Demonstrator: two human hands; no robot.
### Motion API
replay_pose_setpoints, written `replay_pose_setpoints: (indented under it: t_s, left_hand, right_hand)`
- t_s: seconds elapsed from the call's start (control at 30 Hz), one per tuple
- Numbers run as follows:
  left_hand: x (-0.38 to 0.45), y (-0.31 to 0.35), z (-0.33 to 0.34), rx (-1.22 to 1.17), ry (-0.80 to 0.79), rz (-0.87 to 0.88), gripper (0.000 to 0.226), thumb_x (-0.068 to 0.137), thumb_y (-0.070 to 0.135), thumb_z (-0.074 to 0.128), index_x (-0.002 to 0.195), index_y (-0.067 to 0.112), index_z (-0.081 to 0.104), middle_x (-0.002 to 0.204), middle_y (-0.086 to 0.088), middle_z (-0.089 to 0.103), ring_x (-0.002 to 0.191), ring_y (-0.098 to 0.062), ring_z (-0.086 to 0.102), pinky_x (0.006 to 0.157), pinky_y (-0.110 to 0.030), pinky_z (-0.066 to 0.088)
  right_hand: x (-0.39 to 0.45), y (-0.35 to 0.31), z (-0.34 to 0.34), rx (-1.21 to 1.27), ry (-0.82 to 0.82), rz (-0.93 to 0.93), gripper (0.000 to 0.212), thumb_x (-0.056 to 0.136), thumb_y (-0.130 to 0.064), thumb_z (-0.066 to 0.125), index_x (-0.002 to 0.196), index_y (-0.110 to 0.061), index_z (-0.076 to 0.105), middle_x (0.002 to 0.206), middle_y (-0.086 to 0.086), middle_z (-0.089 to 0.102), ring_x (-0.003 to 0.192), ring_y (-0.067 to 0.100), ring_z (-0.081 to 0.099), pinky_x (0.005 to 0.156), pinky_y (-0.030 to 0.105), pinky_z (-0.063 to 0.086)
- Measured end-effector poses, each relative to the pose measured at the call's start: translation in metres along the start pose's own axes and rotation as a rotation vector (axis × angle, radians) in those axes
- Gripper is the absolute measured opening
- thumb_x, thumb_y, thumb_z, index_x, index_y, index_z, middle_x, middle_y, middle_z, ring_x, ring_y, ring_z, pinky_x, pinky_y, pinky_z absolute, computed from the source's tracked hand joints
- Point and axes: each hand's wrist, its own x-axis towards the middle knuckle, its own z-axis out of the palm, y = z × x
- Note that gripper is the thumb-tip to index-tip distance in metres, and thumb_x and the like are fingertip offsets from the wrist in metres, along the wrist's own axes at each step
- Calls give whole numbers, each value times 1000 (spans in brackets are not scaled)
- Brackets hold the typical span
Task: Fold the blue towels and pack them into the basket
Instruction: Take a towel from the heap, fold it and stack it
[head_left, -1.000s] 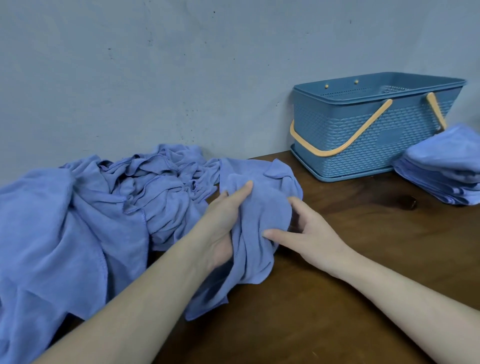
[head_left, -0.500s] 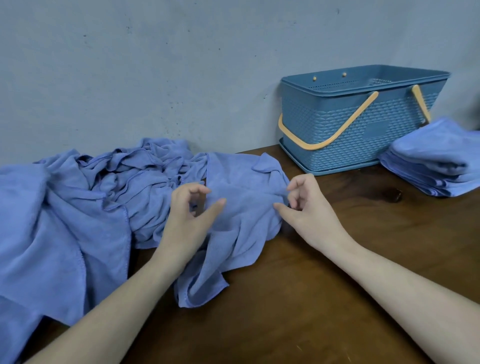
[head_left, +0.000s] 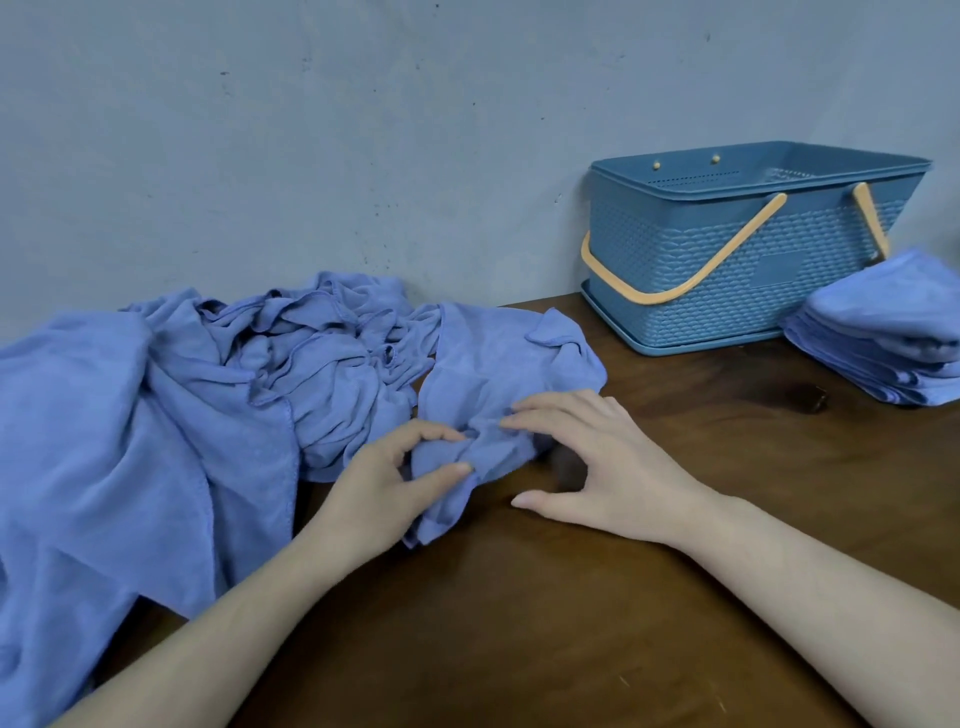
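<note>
Left hand (head_left: 384, 483) pinches a crumpled towel (head_left: 498, 374) on the bench (head_left: 571, 623). Right hand (head_left: 597, 462) rests fingertips on it, spread loose, gripping nothing. Basket (head_left: 727, 270) sits behind.

Both bare forearms reached forward, the left hand (head_left: 387, 480) curled with thumb and fingers pinching a towel (head_left: 483, 395), the right hand (head_left: 587, 457) palm-down, fingertips on the same cloth, thumb spread out

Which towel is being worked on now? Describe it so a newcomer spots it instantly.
Start at the basket against the wall, then come left and toward the camera across the table. The towel lies there, right of the crumpled pile. Unlike the pile or the folded stack beside the basket, both hands are on it: left hand pinching its near edge, right hand touching it.
</note>
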Motion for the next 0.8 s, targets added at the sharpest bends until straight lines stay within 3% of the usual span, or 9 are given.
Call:
replay_pose_setpoints:
  t_s: [0.1, 0.17, 0.23, 0.43, 0.53, 0.6, 0.67, 0.73, 0.8]
  left_hand:
    - [4, 18, 7, -406, -47, -173, 12, 95, 20, 66, 106, 18, 70, 89, -2, 76, 77, -11, 69, 60, -16, 51]
    - [3, 27, 13, -649, -101, -232, 15, 97, 18, 61, 107, 10, 69, 95, -9, 75, 81, -14, 70, 65, -19, 54]
    - [3, 29, 18, -735, -135, -255, 18, 97, 19, 60, 108, 9, 69, 102, -15, 73, 89, -20, 70, 73, -25, 57]
    - [5, 24, 23, -730, -101, -295, 12, 93, 30, 63, 93, 26, 74, 98, -10, 71, 90, -21, 65, 81, -33, 50]
    - [7, 20, 23, -761, -14, -305, 11, 100, 22, 58, 104, 21, 68, 98, -6, 72, 86, -18, 65, 77, -32, 50]
    - [7, 19, 22, -755, 18, -298, 13, 102, 19, 55, 111, 21, 64, 102, -5, 71, 85, -17, 66, 72, -30, 51]
    - [6, 15, 24, -732, 63, -263, 16, 101, 16, 57, 113, 26, 63, 111, -4, 68, 91, -17, 67, 76, -30, 53]
    - [4, 11, 26, -540, 142, -137, 17, 100, 23, 60, 111, 35, 65, 127, 3, 61, 111, -7, 62, 92, -24, 48]
    - [-1, 12, 25, -273, 144, 70, 19, 93, 42, 63, 111, 45, 64, 140, 13, 48, 125, 12, 46, 100, -13, 38]
  right_hand:
    - [5, -8, 2, -2, 70, -80, 58, 84, -59, 72, 136, -43, 54, 144, -22, 47, 131, 3, 44, 108, 27, 29]
    - [7, -9, 4, -26, 144, -135, 40, 86, -48, 75, 124, -38, 64, 138, -17, 54, 126, 8, 50, 105, 30, 33]
    - [7, -9, 4, -77, 230, -169, 19, 88, -39, 72, 107, -35, 72, 129, -14, 61, 119, 10, 54, 101, 30, 33]
    - [1, -3, -3, 146, 253, -89, 6, 88, -30, 67, 91, -24, 69, 127, -15, 63, 128, 11, 52, 105, 40, 36]
    - [-1, -6, -10, 362, 201, -29, 5, 86, -20, 62, 88, -18, 58, 123, -12, 69, 129, 12, 56, 105, 34, 41]
    - [-3, -9, -14, 504, 115, 17, 8, 85, -18, 60, 86, -21, 53, 110, -8, 74, 110, 15, 66, 89, 26, 47]
    - [-3, -9, -16, 563, 63, 57, 10, 85, -18, 60, 85, -25, 52, 93, -2, 74, 88, 19, 69, 73, 30, 50]
    - [-2, -7, -16, 581, 77, 146, 10, 87, -23, 61, 86, -28, 53, 77, 5, 69, 72, 28, 62, 68, 44, 50]
    - [-1, -2, -15, 654, 78, 253, 15, 95, -20, 62, 86, -28, 54, 64, 11, 58, 60, 31, 46, 63, 40, 40]
